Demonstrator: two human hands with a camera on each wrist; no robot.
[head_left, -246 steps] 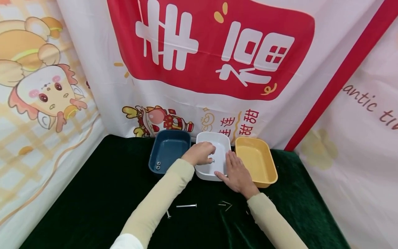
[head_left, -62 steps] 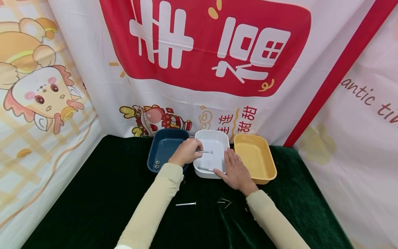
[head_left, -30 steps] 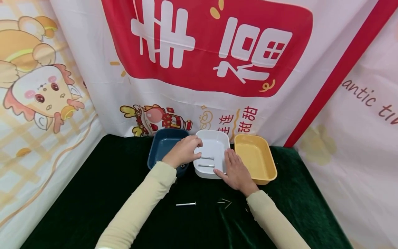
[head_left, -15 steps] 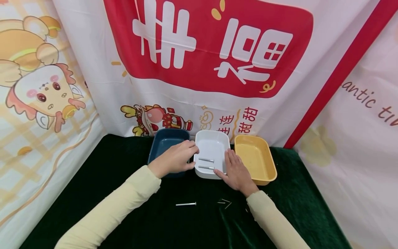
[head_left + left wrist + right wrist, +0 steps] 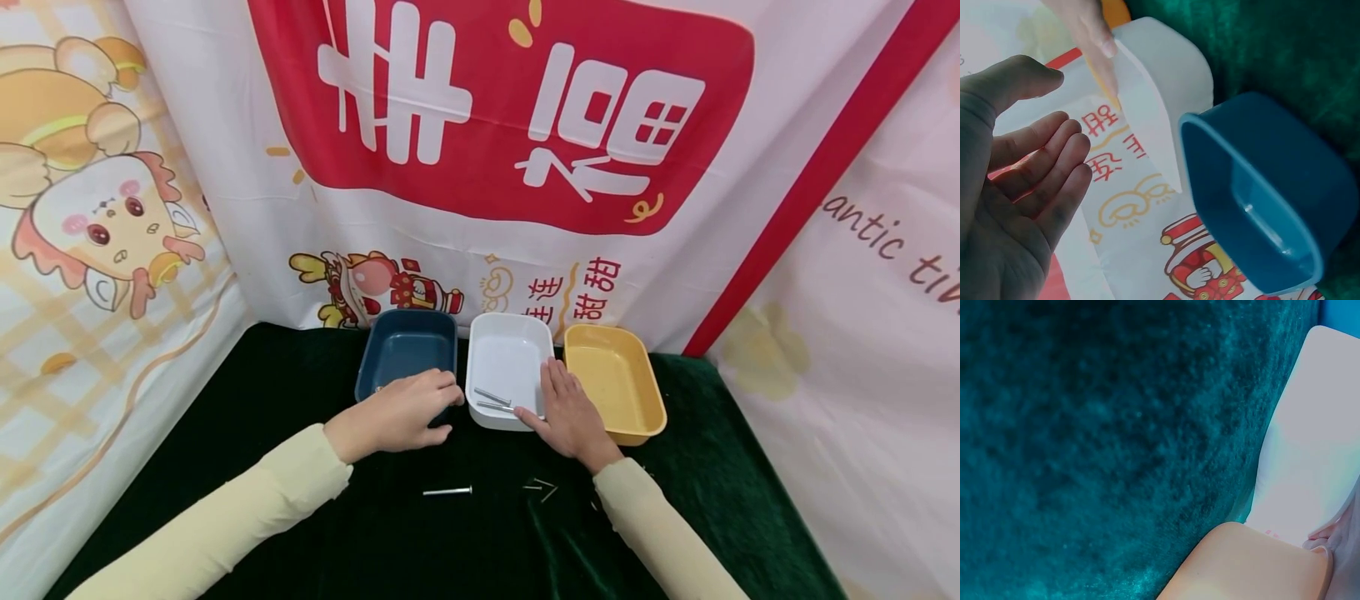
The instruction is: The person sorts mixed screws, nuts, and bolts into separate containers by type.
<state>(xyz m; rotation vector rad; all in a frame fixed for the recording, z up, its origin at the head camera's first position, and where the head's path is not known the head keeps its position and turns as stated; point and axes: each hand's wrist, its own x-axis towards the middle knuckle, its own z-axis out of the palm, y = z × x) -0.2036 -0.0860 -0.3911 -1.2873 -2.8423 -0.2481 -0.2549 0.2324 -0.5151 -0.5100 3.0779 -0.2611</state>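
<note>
My left hand [image 5: 397, 412] hovers over the front of the blue tray [image 5: 411, 346], with nothing in it. Its fingers are loosely bent and apart from the thumb, as the left wrist view of that hand [image 5: 1029, 181] confirms. Two long silver bolts [image 5: 492, 395] lie near the front of the white tray [image 5: 512, 350]. With straight fingers, my right hand [image 5: 573, 421] rests along that tray's right rim, its thumb at the front. A third long bolt [image 5: 447, 492] lies on the green cloth in front of the trays.
Beside the white tray stands a yellow tray [image 5: 615, 375]. Several thin screws or nails [image 5: 550, 493] lie on the green cloth [image 5: 315, 542] near my right sleeve. A printed curtain [image 5: 480, 208] hangs right behind the trays.
The left hand has released a bolt into the white tray beside another and drawn back left. The two bolts have shifted slightly there. The right hand has stayed on the rim.
</note>
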